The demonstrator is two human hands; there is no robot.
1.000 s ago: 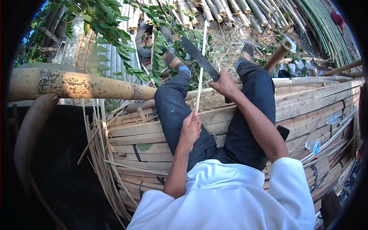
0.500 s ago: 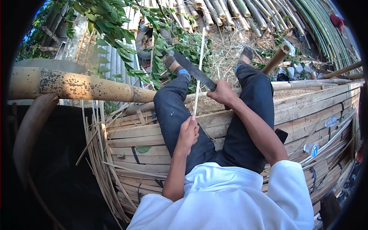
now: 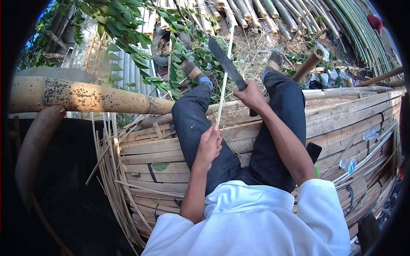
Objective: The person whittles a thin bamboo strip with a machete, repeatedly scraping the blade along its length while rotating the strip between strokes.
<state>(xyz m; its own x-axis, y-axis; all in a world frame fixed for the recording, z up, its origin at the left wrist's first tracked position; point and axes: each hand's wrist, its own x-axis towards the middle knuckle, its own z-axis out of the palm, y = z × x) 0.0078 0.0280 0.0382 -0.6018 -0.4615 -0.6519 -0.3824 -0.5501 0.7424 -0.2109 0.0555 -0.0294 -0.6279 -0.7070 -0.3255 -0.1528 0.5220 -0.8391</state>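
In the head view, the strip (image 3: 222, 98) is pale cream, narrow and smooth-looking, and runs almost straight. It stands out clearly against the dry grass (image 3: 254, 62) beyond the slats (image 3: 153, 158). Its lower end is in the left grip (image 3: 213, 135), closed around it above the slats, in front of the left leg (image 3: 190, 113). The right grip (image 3: 247, 91) is closed on the handle of the knife (image 3: 235, 77), near the far edge of the slats. The dark, broad blade crosses the strip in the view; I cannot tell whether the 2 touch.

The strip points away from the body, out past the far edge of the slats toward the cut poles (image 3: 247, 13). Its long axis leans a little to the right at the far end. The blade points away and to the left, so the 2 form a narrow X.

On the slats lie 1 green leaf (image 3: 160, 166) and 2 clear cups (image 3: 348, 165), with a black phone (image 3: 314, 151) beside the right arm.

Compared with the frame before, the right grip is slightly farther out over the slats' far edge, the blade stands steeper, and the strip leans more to the right. The left grip has hardly moved.
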